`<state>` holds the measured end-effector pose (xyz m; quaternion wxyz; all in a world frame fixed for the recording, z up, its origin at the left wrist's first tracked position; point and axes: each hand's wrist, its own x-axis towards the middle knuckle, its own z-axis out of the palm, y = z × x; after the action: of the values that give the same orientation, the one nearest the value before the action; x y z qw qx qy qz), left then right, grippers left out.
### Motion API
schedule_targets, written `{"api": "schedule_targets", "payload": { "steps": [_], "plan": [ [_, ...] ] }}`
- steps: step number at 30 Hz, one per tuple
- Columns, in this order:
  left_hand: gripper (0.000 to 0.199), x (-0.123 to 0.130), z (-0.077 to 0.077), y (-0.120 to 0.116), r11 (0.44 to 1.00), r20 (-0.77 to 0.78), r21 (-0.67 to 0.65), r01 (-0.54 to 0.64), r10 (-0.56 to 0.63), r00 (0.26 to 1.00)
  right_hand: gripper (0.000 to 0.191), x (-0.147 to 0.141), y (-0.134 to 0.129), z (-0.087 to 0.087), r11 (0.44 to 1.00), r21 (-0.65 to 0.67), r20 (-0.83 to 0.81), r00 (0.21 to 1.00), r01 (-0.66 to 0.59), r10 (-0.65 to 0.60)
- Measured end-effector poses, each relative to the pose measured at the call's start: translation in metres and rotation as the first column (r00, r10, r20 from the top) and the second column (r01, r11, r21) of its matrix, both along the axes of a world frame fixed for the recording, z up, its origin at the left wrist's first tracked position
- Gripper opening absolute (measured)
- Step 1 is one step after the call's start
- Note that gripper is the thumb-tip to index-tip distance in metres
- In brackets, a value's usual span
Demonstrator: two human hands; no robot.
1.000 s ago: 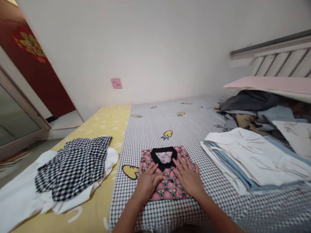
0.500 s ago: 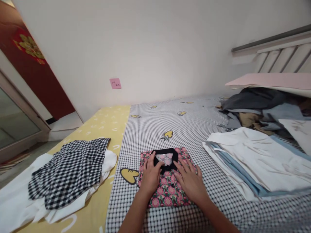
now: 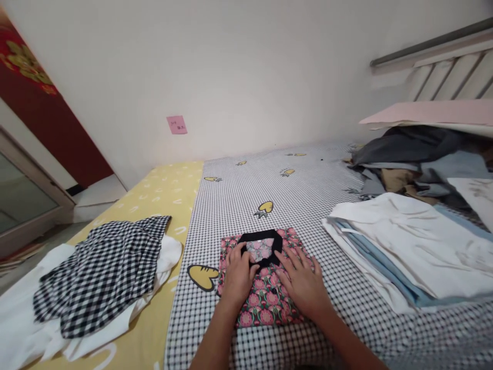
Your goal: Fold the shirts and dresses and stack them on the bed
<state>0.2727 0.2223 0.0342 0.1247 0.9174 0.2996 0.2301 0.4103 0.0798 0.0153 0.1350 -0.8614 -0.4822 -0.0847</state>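
A pink floral shirt (image 3: 266, 306) with a black collar (image 3: 259, 236) lies folded into a flat rectangle on the bed. My left hand (image 3: 238, 275) rests on its left side, fingertips at the collar's left edge and thumb near the collar's front. On the opposite side my right hand (image 3: 303, 281) lies with fingers spread over the cloth, the index finger close to the collar's right edge. Neither hand grips the fabric visibly; both cover parts of the shirt's sides.
At left, a black-and-white checked garment (image 3: 102, 272) lies over white clothing (image 3: 23, 318). To the right sits a stack of folded white (image 3: 416, 241) and blue clothes. Behind it, dark clothes (image 3: 412, 149) pile up under a pink board (image 3: 431, 112). A wall (image 3: 269, 67) bounds the bed's far side.
My left fingers have drawn back slightly from the collar's upper left edge and bent a little. The right hand stays nearly in place. The whole view has shifted slightly.
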Motion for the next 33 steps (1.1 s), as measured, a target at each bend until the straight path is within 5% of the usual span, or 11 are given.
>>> {"api": "schedule_targets", "payload": {
  "steps": [6,9,15,17,19,23,29,33],
  "plan": [
    [0.012,0.004,-0.007,-0.004,0.983,0.015,0.142,-0.112,0.111,0.994,0.051,0.0,0.0,0.002,1.0,-0.004,-0.022,1.0,-0.003,0.003],
    [0.036,0.005,-0.009,-0.006,0.948,0.074,0.213,-0.236,0.225,0.972,0.055,0.0,0.0,0.002,1.0,-0.001,-0.055,0.998,-0.005,0.005],
    [0.052,0.0,-0.009,-0.008,0.746,0.261,0.089,-0.66,0.622,0.738,0.06,0.0,0.002,0.0,0.999,0.031,-0.068,0.998,-0.01,0.012],
    [0.048,-0.002,-0.008,-0.01,0.777,0.321,0.127,-0.617,0.557,0.766,0.057,0.0,0.002,0.0,1.0,0.024,-0.067,0.998,-0.011,0.012],
    [0.047,-0.002,-0.008,-0.014,0.86,0.29,0.252,-0.445,0.371,0.882,0.055,0.0,0.002,0.0,1.0,0.012,-0.067,0.998,-0.015,0.016],
    [0.044,0.002,-0.009,-0.018,0.951,0.009,0.293,-0.104,0.106,0.994,0.057,0.0,0.002,0.001,1.0,0.003,-0.086,0.996,-0.022,0.022],
    [0.05,0.015,-0.012,-0.011,0.962,-0.185,0.214,-0.169,0.21,0.96,0.055,0.001,0.003,0.003,1.0,-0.007,-0.118,0.993,-0.03,0.029],
    [0.053,0.012,-0.009,-0.012,0.956,-0.175,0.246,-0.16,0.206,0.963,0.055,0.001,0.003,0.007,0.999,0.002,-0.131,0.991,-0.037,0.037]
  ]
}}
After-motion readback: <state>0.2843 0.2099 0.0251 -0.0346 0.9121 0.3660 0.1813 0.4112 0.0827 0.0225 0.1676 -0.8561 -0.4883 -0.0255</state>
